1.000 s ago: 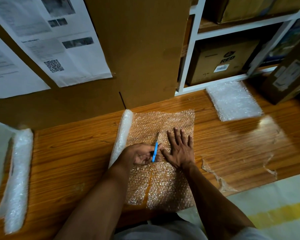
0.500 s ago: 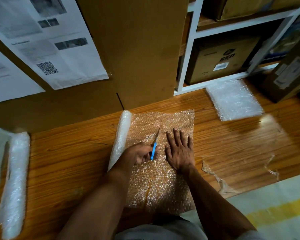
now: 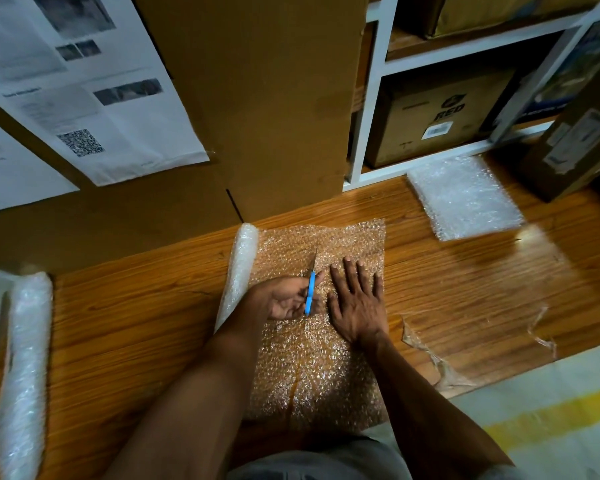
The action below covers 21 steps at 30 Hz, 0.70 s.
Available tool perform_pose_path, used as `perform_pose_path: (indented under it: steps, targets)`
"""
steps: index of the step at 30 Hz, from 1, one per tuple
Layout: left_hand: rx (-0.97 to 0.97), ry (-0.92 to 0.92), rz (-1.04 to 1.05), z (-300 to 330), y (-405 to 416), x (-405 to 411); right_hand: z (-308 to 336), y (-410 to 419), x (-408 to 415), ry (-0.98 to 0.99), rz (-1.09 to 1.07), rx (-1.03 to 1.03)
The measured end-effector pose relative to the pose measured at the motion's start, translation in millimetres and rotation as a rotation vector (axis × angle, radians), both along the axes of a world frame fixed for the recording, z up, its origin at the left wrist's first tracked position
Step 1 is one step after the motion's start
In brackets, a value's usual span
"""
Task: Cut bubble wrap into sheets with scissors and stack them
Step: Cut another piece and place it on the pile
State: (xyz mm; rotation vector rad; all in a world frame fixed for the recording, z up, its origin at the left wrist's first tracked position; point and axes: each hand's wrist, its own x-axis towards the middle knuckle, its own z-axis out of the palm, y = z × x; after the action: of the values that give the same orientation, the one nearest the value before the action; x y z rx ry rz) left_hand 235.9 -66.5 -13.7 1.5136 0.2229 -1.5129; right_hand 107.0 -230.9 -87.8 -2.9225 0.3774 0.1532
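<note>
clear bubble wrap (image 3: 312,368) flat on table, blue scissors (image 3: 310,292) partway through, cut stack (image 3: 465,197) beyond

My left hand (image 3: 284,299) grips the blue-handled scissors (image 3: 310,289), blades pointing away from me into the bubble wrap sheet (image 3: 312,368) that lies unrolled on the wooden table (image 3: 136,323), and my right hand (image 3: 357,303) lies flat on the sheet just right of the scissors, fingers spread. Left of the scissors, the bubble wrap roll (image 3: 238,271) sits at the sheet's edge; far beyond the sheet to the right, a stack of cut sheets (image 3: 465,197) rests by the white shelf (image 3: 368,98). A second roll (image 3: 21,368) lies well left of the sheet, and a big cardboard box (image 3: 257,98) stands behind it.
</note>
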Motion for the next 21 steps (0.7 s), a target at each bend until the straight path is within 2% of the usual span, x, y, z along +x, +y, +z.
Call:
perform_pose_path:
  steps: [12,21]
  targets:
    - [0.054,-0.109,0.171,-12,-9,-1,2,0,-1,-0.007,-0.006,0.008]
    - [0.030,0.041,0.097,-13,-9,11,3,0,-1,0.002,-0.001,0.008]
